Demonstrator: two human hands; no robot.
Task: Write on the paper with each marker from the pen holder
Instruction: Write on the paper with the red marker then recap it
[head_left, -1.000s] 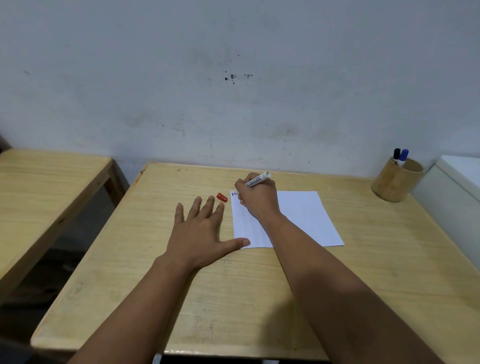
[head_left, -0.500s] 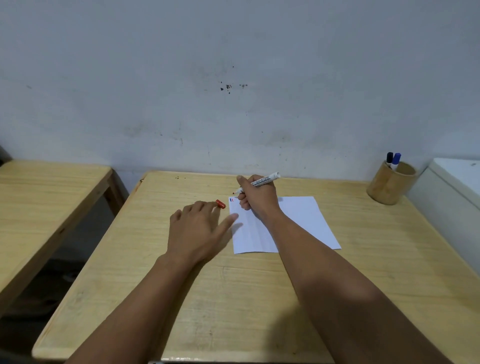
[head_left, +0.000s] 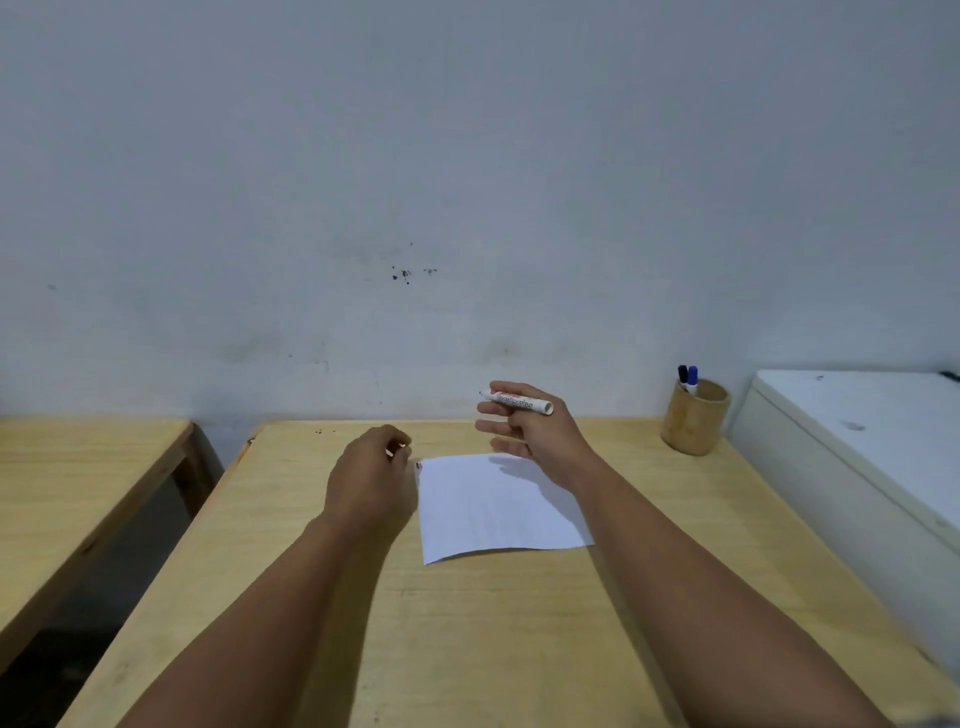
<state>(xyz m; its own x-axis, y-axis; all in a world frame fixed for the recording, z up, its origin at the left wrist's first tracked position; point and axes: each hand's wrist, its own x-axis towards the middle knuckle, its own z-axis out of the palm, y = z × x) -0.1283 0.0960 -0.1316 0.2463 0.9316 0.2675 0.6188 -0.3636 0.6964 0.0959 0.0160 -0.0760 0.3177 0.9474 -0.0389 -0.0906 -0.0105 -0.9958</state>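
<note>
The right hand loosely grips the uncapped red marker above the paper, the curled left hand apparently pinches its cap, and two markers wait in the holder rightward.

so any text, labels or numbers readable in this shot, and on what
Marker in the right hand: dark print along the white barrel, with red marks above it, too blurred to read.
Paper: a small red mark at the top left corner, not legible as text.
Nothing readable elsewhere.

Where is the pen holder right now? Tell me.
In the head view, the pen holder stands at the table's far right corner, by the wall, beyond the right hand and beside the white cabinet.
</note>
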